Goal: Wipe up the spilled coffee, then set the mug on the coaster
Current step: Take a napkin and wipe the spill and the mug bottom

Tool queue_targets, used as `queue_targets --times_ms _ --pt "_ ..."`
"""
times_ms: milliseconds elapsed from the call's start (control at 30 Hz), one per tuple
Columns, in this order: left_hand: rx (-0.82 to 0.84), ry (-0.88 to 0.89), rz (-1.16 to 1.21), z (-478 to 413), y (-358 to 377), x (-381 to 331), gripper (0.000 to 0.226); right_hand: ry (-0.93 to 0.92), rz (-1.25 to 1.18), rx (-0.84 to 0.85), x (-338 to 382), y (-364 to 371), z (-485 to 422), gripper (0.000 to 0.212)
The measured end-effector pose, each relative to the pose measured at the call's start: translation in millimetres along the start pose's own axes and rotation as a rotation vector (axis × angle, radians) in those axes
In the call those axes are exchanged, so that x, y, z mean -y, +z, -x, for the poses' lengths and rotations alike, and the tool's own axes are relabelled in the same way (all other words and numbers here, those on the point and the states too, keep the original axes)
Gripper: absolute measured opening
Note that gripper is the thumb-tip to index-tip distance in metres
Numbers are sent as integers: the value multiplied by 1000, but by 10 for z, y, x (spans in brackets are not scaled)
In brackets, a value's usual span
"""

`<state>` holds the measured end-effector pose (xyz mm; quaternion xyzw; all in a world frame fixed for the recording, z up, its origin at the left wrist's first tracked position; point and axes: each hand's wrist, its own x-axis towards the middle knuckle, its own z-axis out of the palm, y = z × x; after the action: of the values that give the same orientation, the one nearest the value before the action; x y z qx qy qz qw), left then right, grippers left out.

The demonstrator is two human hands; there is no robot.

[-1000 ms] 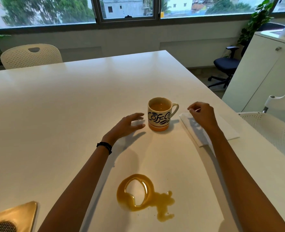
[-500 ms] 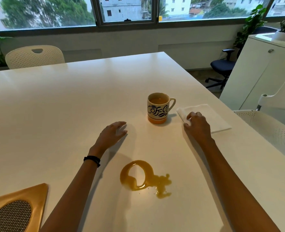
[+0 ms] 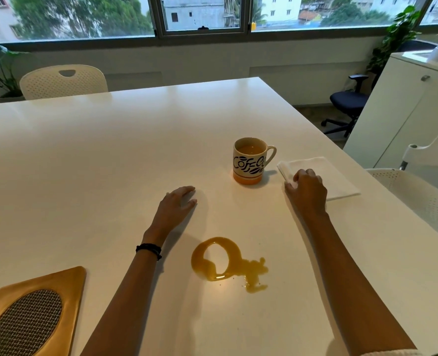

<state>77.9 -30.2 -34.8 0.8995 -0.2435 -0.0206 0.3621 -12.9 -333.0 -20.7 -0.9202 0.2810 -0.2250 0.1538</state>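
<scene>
A ring-shaped puddle of spilled coffee (image 3: 225,263) lies on the white table (image 3: 84,163) near me. Beyond it stands a cream mug (image 3: 250,161) with dark "Coffee" lettering, an orange base and coffee inside, its handle to the right. A folded white napkin (image 3: 326,173) lies right of the mug. My right hand (image 3: 306,190) rests on the napkin's near left corner with fingers curled onto it. My left hand (image 3: 176,206) lies flat on the table, left of the mug, holding nothing. A wooden coaster (image 3: 32,312) with a woven oval inset sits at the near left.
A white perforated chair (image 3: 63,82) stands at the table's far left side, another (image 3: 418,199) at the right edge. A white cabinet (image 3: 405,111) and a dark office chair (image 3: 349,104) stand to the right. Windows run along the back wall.
My left hand has drawn back from the mug toward me and lies flat. My right hand has come down from hovering onto the napkin's near corner. The view has tilted, showing more of the coaster.
</scene>
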Motion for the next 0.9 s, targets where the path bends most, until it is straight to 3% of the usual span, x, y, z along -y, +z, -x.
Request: queue_targets --times_ms 300,767,900 --pt "-60 23 -39 -1 53 -6 35 -10 -7 -40 -15 26 -53 21" --pt "-64 9 -51 6 61 -20 35 11 -152 -95 -103 24 -71 19" --pt "-80 13 -41 15 44 -45 32 61 -192 -180 -115 -51 -85 22"
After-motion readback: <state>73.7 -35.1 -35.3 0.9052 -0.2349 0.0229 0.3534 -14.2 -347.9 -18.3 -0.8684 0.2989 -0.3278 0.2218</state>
